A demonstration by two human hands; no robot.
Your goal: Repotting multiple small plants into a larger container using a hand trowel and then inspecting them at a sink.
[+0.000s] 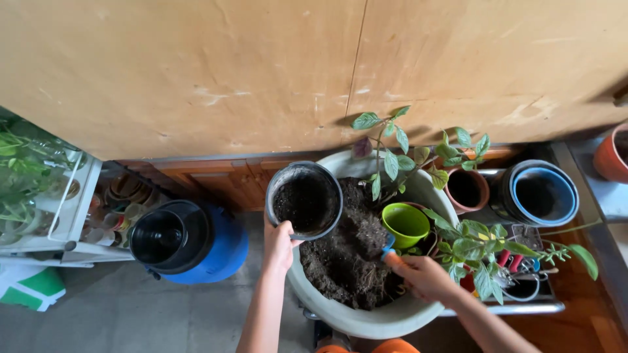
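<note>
My left hand [278, 247] grips the near rim of a black plastic pot [304, 199] partly filled with dark soil, held over the left side of a wide pale basin [366, 317]. The basin holds a heap of dark soil [347, 258] with roots in it. My right hand [422, 276] is closed around a small blue-handled tool [388, 243] whose tip digs into the soil heap. A lime green pot [405, 224] lies inside the basin just beyond that hand.
A leafy seedling [386, 157] rises behind the basin. A terracotta pot [466, 189] and stacked black and blue pots [541, 193] stand to the right, with leafy plants [481, 252] over a tray of tools. A blue drum with black pots [186, 242] stands left, next to a white shelf [72, 216].
</note>
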